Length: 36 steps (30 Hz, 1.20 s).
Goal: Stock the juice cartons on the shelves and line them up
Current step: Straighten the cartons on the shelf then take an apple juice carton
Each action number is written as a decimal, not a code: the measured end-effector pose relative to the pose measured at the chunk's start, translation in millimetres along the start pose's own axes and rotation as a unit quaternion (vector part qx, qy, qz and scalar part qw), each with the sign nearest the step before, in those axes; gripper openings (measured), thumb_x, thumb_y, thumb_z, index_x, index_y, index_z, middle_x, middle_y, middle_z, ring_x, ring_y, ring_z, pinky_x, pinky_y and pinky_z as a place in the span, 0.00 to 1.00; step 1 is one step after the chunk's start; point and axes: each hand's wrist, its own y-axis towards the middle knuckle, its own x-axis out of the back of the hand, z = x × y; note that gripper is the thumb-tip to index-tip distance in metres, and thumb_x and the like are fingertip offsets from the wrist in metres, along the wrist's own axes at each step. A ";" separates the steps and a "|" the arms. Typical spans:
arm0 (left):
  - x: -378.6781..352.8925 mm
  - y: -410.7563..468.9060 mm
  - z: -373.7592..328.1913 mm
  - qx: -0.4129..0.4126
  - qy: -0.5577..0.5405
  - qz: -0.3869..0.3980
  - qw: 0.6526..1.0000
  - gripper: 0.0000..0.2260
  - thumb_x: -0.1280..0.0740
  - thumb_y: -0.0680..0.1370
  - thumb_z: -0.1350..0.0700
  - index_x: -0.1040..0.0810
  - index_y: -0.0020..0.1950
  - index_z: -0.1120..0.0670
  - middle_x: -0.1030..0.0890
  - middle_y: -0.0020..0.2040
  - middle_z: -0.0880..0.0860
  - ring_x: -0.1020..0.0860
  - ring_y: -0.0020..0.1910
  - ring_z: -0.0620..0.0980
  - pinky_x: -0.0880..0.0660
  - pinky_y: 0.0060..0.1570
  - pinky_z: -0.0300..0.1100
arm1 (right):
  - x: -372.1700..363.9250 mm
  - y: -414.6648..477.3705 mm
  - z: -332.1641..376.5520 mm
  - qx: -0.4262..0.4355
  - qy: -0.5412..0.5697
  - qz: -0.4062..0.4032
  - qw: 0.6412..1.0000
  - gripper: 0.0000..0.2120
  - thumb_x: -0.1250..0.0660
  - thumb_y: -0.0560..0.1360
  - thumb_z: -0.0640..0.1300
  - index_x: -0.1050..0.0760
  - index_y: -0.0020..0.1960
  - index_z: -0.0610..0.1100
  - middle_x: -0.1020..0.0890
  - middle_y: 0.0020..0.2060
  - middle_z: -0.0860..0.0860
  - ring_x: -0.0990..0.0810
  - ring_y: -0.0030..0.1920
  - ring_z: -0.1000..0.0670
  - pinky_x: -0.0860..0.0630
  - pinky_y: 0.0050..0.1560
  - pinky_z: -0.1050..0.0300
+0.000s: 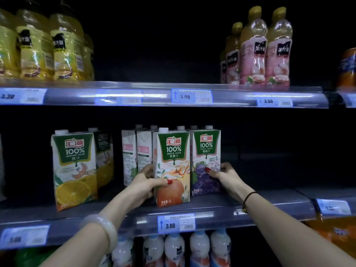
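Juice cartons (173, 151) — tall white paperboard boxes with green label crests and white screw caps — are standing on the dark middle shelf (269, 197), so the stocking is looking partly done and the lining-up only begun. At the centre of view the apple juice carton (172, 170), with a red apple printed low on its face, is standing upright near the shelf's front edge. The grape juice carton (206, 160), with purple grapes on it, is standing just beside it at 3 o'clock, touching or nearly so, and sitting a little further back.

The left grip (143, 182) is wrapping the apple carton's left side, with fingers curling behind and the thumb pressing on the front face. The right grip (221, 173) is holding the grape carton from its right side, thumb lying on the front. Neither is spread open; both are closing round cardboard.

At 9 o'clock, well apart, the orange juice carton (74, 176) is standing forward and seems to be turning slightly off square. A second orange carton (104, 157) is standing just behind it at 1 o'clock. Between these and the apple carton, two white cartons (136, 153) are showing pale panels with pink marks rather than green crests, and more caps are peeking up behind the front pair.

By my reading, several steps are remaining: bringing the fronts level, perhaps turning the pale cartons to face out, and closing the gap at 9 o'clock. The dim stretch at 3 o'clock may also be needing stock, but it is too dark to read.
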 end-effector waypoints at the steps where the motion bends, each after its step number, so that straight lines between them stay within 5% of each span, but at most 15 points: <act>1: 0.2 -0.4 -1.3 0.005 0.006 0.000 1.000 0.22 0.26 0.66 0.68 0.25 0.53 0.49 0.16 0.48 0.51 0.18 0.47 0.51 0.21 0.36 0.44 | 2.2 1.5 -0.2 0.002 -0.021 -0.001 1.000 0.28 0.22 0.65 0.45 0.32 0.59 0.39 0.21 0.49 0.43 0.19 0.48 0.44 0.21 0.52 0.48; 6: -1.6 3.6 -13.1 0.032 0.047 0.001 0.998 0.21 0.24 0.64 0.65 0.24 0.52 0.50 0.16 0.48 0.52 0.19 0.49 0.54 0.21 0.48 0.53 | 7.0 10.0 15.3 -0.029 0.012 0.074 0.997 0.34 0.23 0.65 0.42 0.34 0.66 0.46 0.18 0.51 0.46 0.18 0.48 0.47 0.22 0.51 0.50; 10: -7.2 2.3 -16.7 0.020 0.050 -0.007 0.999 0.28 0.20 0.56 0.56 0.25 0.53 0.47 0.16 0.48 0.49 0.19 0.49 0.52 0.21 0.43 0.51 | 8.8 9.4 22.4 -0.053 0.042 0.080 0.994 0.25 0.24 0.65 0.37 0.30 0.58 0.45 0.16 0.45 0.45 0.16 0.43 0.45 0.21 0.46 0.47; 15: -7.7 2.4 -12.0 0.005 0.034 -0.024 0.999 0.22 0.21 0.63 0.60 0.25 0.52 0.46 0.16 0.48 0.49 0.18 0.47 0.53 0.22 0.39 0.49 | 10.8 -1.3 26.0 -0.047 0.042 0.090 0.994 0.22 0.28 0.68 0.32 0.30 0.57 0.45 0.17 0.49 0.43 0.17 0.43 0.45 0.20 0.45 0.48; 19: -10.2 -1.0 -15.1 -0.006 0.030 -0.031 0.999 0.21 0.22 0.63 0.61 0.25 0.50 0.48 0.16 0.47 0.50 0.18 0.46 0.53 0.22 0.37 0.48 | 11.5 -18.0 28.5 0.006 0.046 0.071 0.996 0.22 0.29 0.67 0.29 0.30 0.57 0.42 0.19 0.51 0.43 0.16 0.42 0.46 0.20 0.37 0.52; 23: -15.5 -5.1 -20.7 -0.038 0.033 -0.017 0.999 0.23 0.22 0.62 0.63 0.26 0.51 0.48 0.17 0.46 0.48 0.18 0.44 0.49 0.22 0.29 0.42 | 21.4 -35.0 25.9 0.060 0.054 0.021 0.997 0.23 0.27 0.66 0.30 0.30 0.55 0.45 0.19 0.51 0.43 0.17 0.49 0.44 0.19 0.45 0.48; 29: -40.5 -0.1 -37.2 -0.079 -0.009 0.024 0.997 0.21 0.23 0.63 0.66 0.25 0.50 0.49 0.16 0.40 0.46 0.17 0.35 0.45 0.25 0.25 0.38 | 55.6 -66.1 35.9 0.124 0.011 -0.057 0.991 0.21 0.26 0.64 0.32 0.27 0.52 0.47 0.18 0.50 0.47 0.17 0.48 0.47 0.19 0.42 0.54; 36: -87.3 5.4 -38.0 -0.064 -0.003 0.106 0.992 0.28 0.22 0.62 0.64 0.26 0.59 0.54 0.16 0.49 0.54 0.16 0.43 0.54 0.21 0.32 0.44 | 104.8 -100.3 54.6 0.123 0.030 -0.123 0.984 0.20 0.28 0.65 0.31 0.28 0.53 0.46 0.18 0.49 0.46 0.18 0.50 0.42 0.21 0.52 0.38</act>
